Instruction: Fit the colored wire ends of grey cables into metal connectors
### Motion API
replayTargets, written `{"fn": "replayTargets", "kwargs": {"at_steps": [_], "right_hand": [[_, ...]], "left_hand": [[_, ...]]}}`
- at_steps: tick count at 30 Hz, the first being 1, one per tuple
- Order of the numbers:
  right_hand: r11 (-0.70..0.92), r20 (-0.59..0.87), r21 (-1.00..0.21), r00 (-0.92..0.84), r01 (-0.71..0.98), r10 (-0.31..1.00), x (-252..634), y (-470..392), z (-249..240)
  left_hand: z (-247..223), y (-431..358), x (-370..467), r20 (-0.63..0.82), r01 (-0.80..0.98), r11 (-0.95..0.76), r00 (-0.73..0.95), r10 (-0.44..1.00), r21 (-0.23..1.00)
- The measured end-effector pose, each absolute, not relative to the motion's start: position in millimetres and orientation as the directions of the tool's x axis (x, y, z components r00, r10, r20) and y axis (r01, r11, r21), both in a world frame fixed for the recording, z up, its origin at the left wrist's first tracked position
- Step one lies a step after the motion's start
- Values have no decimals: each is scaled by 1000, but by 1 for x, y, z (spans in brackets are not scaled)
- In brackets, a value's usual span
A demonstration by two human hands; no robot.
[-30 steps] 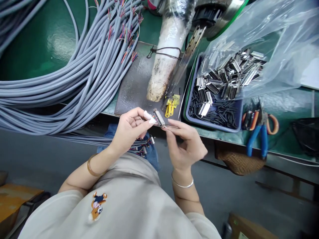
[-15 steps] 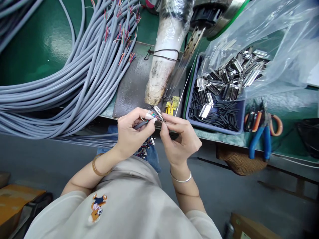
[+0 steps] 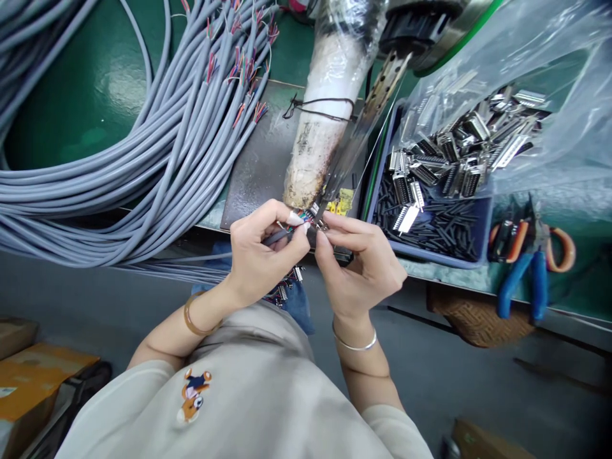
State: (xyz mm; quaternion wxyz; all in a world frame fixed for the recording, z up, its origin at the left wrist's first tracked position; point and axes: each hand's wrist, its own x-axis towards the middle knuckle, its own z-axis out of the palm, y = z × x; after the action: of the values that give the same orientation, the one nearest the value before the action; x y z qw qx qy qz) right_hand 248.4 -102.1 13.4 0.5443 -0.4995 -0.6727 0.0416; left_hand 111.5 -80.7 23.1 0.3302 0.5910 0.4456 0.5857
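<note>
My left hand pinches the end of a grey cable between thumb and index finger, both with white coverings at the tips. Thin coloured wires fan out from it to a small metal multi-pin connector. My right hand is closed on the connector's near end with thumb and fingers, and the fingers hide part of it. Right above lies the slanting shaft of what looks like a soldering iron, its lower end close to the connector; contact cannot be made out.
A plastic-wrapped white tube comes down just above my hands. Grey cables with stripped ends lie left. A blue bin of connectors and black sleeves stands right, beside blue-handled pliers. Wired connectors hang near my lap.
The view has shifted, so the bench appears further right. Both hands have brought the connector closer under the iron's shaft, and less of it shows now. Both grips stay closed.
</note>
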Motion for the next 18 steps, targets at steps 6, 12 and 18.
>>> {"fn": "replayTargets", "kwargs": {"at_steps": [6, 12, 18], "right_hand": [[499, 701, -539, 33, 679, 712, 251, -107, 15], [503, 708, -514, 12, 695, 707, 253, -111, 12], [492, 685, -602, 90, 629, 723, 258, -114, 6]], "left_hand": [[25, -83, 108, 402, 140, -395, -31, 915, 908], [24, -86, 107, 351, 137, -348, 3, 936, 927], [27, -85, 106, 191, 65, -193, 33, 981, 979]]}}
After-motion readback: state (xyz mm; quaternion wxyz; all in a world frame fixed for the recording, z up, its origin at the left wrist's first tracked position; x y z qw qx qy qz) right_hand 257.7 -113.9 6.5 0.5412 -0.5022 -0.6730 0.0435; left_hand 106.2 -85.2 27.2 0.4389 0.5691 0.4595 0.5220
